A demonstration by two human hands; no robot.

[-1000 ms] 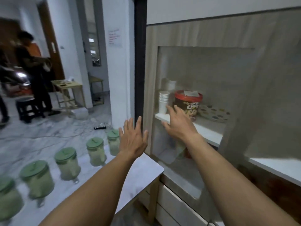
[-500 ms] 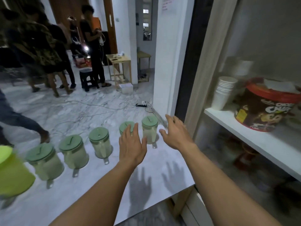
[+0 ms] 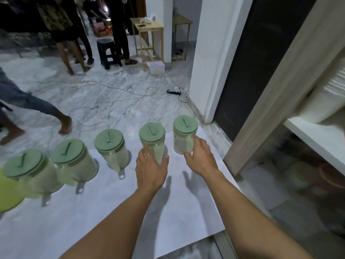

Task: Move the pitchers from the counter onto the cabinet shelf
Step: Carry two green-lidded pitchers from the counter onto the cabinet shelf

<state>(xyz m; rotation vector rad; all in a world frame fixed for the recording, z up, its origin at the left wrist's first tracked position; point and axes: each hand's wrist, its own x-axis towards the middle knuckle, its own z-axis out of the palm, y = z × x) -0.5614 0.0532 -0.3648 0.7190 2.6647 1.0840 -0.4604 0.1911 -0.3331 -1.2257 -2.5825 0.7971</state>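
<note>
Since approx. 1 s ago both hands have come away from the cabinet and down to the desk; half a sec ago they hovered flat and spread short of the pitchers — now each has reached one. The left hand is curling round the lower body and handle of the second pitcher from the right, fingers on the left side, thumb on the right, touching it but not clearly clamped; the right hand is half-curled at the handle side of the rightmost pitcher, fingers against its clear wall, thumb hanging free — grip not closed yet, as far as can be seen.

All pitchers sit on the desk w/ green lids on: those two plus three more in a row to the left, the far-left ones partly blurred; a yellow-green thing shows at the left edge. The cabinet shelf is at right, white, bare near its front edge, w/ what looks like stacked cups above it.

Judgement: reach phase is done, pick-up about to begin; no pitcher seen on the shelf so far, so the task looks to be at or near its start — two at once, if both grips close.
</note>
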